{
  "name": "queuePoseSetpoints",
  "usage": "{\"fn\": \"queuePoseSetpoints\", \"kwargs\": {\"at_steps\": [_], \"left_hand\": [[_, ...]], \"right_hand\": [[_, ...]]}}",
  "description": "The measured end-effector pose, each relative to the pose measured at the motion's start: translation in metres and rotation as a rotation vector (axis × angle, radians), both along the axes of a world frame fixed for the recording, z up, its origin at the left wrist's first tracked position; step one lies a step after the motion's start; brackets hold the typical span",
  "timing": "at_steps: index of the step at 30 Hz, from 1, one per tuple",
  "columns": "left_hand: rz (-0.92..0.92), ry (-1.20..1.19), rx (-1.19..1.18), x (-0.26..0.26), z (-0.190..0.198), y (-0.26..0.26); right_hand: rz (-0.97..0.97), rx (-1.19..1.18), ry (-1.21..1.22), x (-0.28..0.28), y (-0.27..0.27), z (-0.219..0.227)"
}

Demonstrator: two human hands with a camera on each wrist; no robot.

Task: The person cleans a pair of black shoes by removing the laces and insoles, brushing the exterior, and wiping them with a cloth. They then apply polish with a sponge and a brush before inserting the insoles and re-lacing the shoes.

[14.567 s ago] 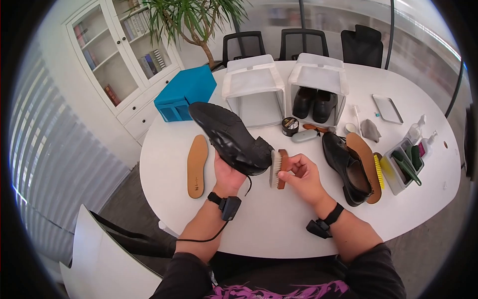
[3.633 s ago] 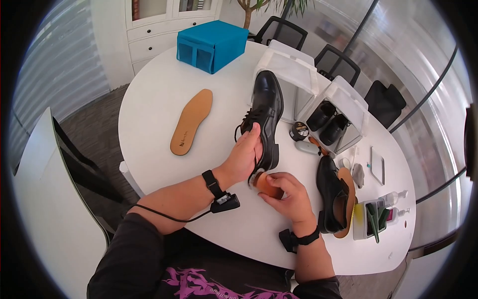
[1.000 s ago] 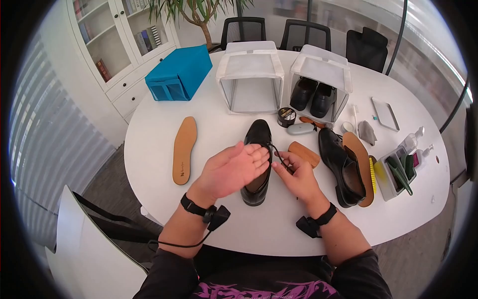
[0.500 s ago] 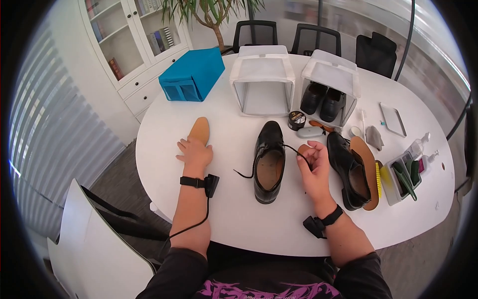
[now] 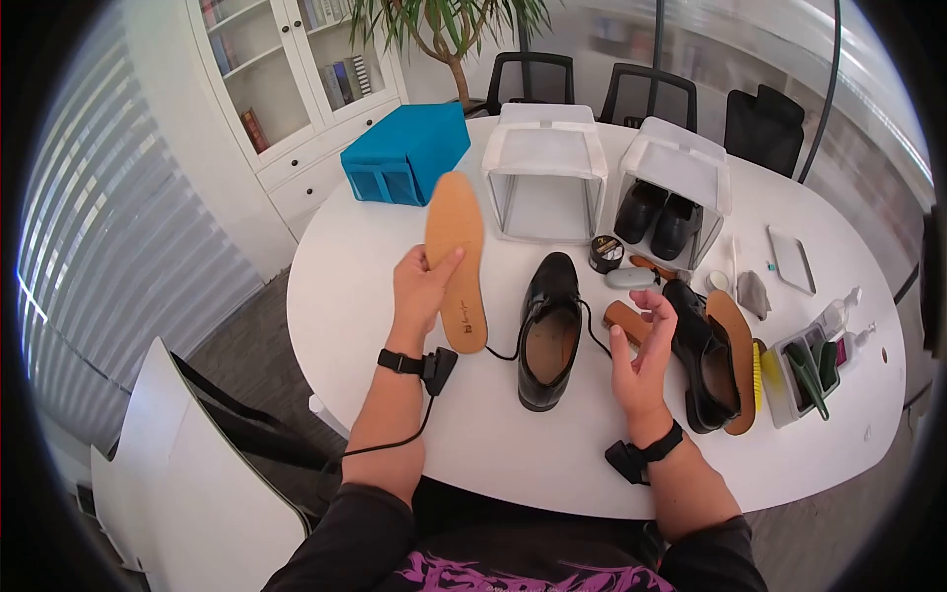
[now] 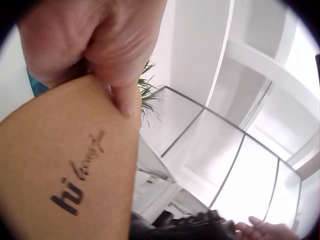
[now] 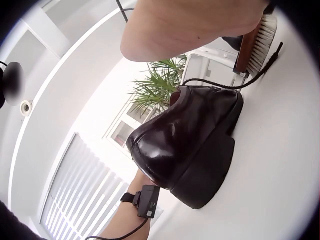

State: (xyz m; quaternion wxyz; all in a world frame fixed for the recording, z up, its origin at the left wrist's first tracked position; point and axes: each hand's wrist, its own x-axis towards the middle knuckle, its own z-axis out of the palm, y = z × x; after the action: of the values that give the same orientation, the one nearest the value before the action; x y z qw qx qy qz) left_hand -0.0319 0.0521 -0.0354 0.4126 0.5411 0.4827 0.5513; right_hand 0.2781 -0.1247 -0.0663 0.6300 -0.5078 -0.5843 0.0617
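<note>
The left hand [image 5: 419,291] pinches a tan insole [image 5: 459,247] by its edge, raised above the table left of a black lace-up shoe [image 5: 549,335]. In the left wrist view, thumb and fingers grip the insole [image 6: 75,150], which bears dark lettering. Upright on the table, the shoe has its laces spread out to both sides. The right hand [image 5: 643,360] hovers right of this shoe with fingers loosely bent and nothing held. Beyond it lies a wooden brush [image 5: 623,322]; its pale bristles show in the right wrist view, near the shoe [image 7: 185,140].
A second black shoe [image 5: 702,365] stands at right beside another insole [image 5: 731,355] and a yellow-bristled brush [image 5: 758,375]. Farther right is a caddy [image 5: 784,395] with bottles. Two white boxes, one holding black shoes [image 5: 656,219], and a blue box [image 5: 409,148] stand behind.
The brush was put down and the brushed shoe set upright on the table. The left hand has picked up the insole from the table's left side. The right hand has let go of the lace.
</note>
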Motion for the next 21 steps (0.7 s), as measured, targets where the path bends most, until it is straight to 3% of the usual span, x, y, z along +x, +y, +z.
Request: {"fn": "queuePoseSetpoints", "kwargs": {"at_steps": [1,2,9,12,16,21], "left_hand": [[-0.179,-0.260,-0.063,0.007,0.003,-0.002],[-0.228,-0.330,-0.068,0.015,0.003,-0.007],[-0.569,-0.566,-0.021,0.055,0.031,-0.055],[-0.617,-0.459,0.030,0.058,0.020,-0.056],[-0.669,-0.527,0.016,0.072,0.017,-0.066],[-0.762,-0.552,-0.032,0.086,0.019,-0.083]], "right_hand": [[-0.001,0.003,-0.001,-0.001,-0.001,-0.001],[0.024,0.017,-0.027,-0.002,-0.002,-0.002],[0.207,0.066,-0.088,-0.005,-0.006,-0.003],[0.289,0.085,-0.117,-0.005,-0.005,-0.002],[0.411,0.070,-0.209,-0.011,-0.011,0.016],[0.320,-0.005,-0.257,-0.024,-0.015,0.019]]}}
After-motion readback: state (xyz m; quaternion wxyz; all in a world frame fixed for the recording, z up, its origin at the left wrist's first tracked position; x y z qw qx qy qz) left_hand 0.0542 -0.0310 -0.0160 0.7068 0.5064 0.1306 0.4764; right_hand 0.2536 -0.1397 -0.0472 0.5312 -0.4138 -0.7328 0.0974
